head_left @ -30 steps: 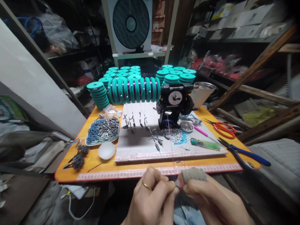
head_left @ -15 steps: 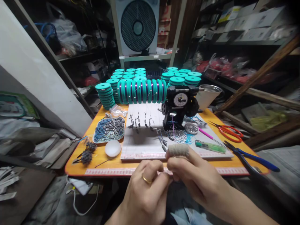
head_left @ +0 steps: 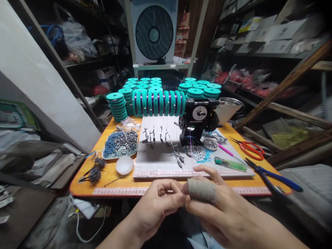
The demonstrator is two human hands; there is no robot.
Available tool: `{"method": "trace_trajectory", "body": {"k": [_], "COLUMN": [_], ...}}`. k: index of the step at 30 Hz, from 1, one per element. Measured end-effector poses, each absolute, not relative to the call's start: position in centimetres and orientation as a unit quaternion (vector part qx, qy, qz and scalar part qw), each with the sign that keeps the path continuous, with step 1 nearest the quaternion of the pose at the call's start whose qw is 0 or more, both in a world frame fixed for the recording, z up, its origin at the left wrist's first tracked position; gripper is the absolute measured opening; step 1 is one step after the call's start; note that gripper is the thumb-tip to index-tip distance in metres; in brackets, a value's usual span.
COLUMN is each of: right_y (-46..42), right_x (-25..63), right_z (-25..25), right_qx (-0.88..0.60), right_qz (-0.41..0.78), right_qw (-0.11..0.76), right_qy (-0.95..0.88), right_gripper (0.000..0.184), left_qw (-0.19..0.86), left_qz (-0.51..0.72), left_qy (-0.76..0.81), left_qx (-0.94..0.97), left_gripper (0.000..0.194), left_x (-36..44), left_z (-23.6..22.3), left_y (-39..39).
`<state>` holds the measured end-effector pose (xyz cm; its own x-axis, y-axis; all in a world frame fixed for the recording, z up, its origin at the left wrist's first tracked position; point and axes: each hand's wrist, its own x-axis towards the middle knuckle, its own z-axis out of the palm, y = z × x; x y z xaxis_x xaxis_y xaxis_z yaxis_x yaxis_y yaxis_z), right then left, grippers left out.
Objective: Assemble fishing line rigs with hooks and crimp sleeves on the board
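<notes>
My left hand (head_left: 162, 204) is closed in a pinch, its thumb and forefinger meeting the fingertips of my right hand (head_left: 220, 204) just off the table's front edge. Whatever lies between the fingertips is too small to make out. A cloth wrap (head_left: 201, 191) covers one finger of my right hand, and another finger stretches out above it. Beyond my hands a thin purple line (head_left: 191, 141) hangs from the black winding machine (head_left: 193, 121). Teal spools wound with purple line (head_left: 158, 103) sit in a row on its shaft. Small dark sinker rigs (head_left: 178, 160) lie on the white board (head_left: 155, 162).
A tray of grey sinkers and blue tubes (head_left: 120, 143), a white lump (head_left: 124, 166) and dark clusters (head_left: 95, 173) occupy the left. On the right are a green cutter (head_left: 230, 164), orange-handled scissors (head_left: 251, 150) and blue-handled pliers (head_left: 277, 176). Stacked teal spools (head_left: 116, 105) stand behind.
My left hand has turned, hiding the ring and showing its thumb side. My right hand's wrapped finger has come down to the fingertips, with another finger now stretched out above it.
</notes>
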<state>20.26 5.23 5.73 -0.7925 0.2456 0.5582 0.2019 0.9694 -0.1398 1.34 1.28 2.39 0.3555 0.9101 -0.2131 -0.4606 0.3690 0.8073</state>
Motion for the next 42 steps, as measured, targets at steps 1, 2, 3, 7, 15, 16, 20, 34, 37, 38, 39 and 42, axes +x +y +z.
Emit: {"method": "trace_trajectory", "body": {"k": [1, 2, 3, 7, 15, 16, 20, 34, 37, 38, 39, 42], "right_y": [5.2, 5.2, 5.1, 5.1, 4.9, 4.8, 4.6, 6.0, 5.4, 5.3, 5.1, 4.8], "right_x": [20.2, 20.1, 20.0, 19.9, 20.4, 20.6, 20.7, 20.1, 20.5, 20.5, 20.4, 20.2], "right_z": [5.8, 5.9, 5.9, 5.5, 5.2, 5.3, 5.2, 4.2, 4.7, 4.9, 5.2, 5.4], "right_qx": [-0.126, -0.138, -0.151, -0.149, -0.191, -0.202, -0.216, -0.208, -0.154, -0.169, -0.195, -0.209], "right_qz": [0.033, 0.04, 0.05, 0.051, 0.141, 0.154, 0.167, 0.15, 0.186, 0.197, 0.203, 0.176], "right_qw": [0.294, 0.297, 0.306, 0.335, 0.338, 0.326, 0.352, 0.443, 0.376, 0.352, 0.337, 0.316], "right_qy": [-0.947, -0.944, -0.939, -0.929, -0.911, -0.911, -0.895, -0.859, -0.895, -0.899, -0.898, -0.909], "right_gripper": [0.023, 0.016, 0.011, 0.01, 0.02, 0.02, 0.018, 0.031, 0.024, 0.017, 0.014, 0.011], "left_qw": [0.777, 0.789, 0.793, 0.793, 0.624, 0.535, 0.194, 0.435, 0.685, 0.726, 0.752, 0.776], "left_qz": [0.447, 0.443, 0.441, 0.446, 0.488, 0.499, 0.522, 0.536, 0.516, 0.513, 0.512, 0.514], "left_qy": [0.324, 0.314, 0.309, 0.302, 0.376, 0.4, 0.385, 0.381, 0.34, 0.313, 0.293, 0.262], "left_qx": [0.302, 0.289, 0.286, 0.285, 0.48, 0.552, 0.736, 0.615, 0.386, 0.333, 0.295, 0.257], "left_gripper": [0.036, 0.038, 0.038, 0.037, 0.021, 0.018, 0.016, 0.015, 0.024, 0.025, 0.026, 0.025], "left_x": [1.4, 1.4, 1.5, 1.7, 1.4, 1.4, 1.7, 2.2, 2.2, 2.3, 2.3, 2.5], "left_z": [2.3, 2.2, 2.1, 2.0, 2.9, 2.9, 2.1, 2.0, 1.7, 1.5, 1.3, 1.0], "left_y": [1.4, 1.5, 1.5, 1.5, 1.3, 1.1, 0.4, 0.8, 0.5, 0.4, 0.5, 0.6]}}
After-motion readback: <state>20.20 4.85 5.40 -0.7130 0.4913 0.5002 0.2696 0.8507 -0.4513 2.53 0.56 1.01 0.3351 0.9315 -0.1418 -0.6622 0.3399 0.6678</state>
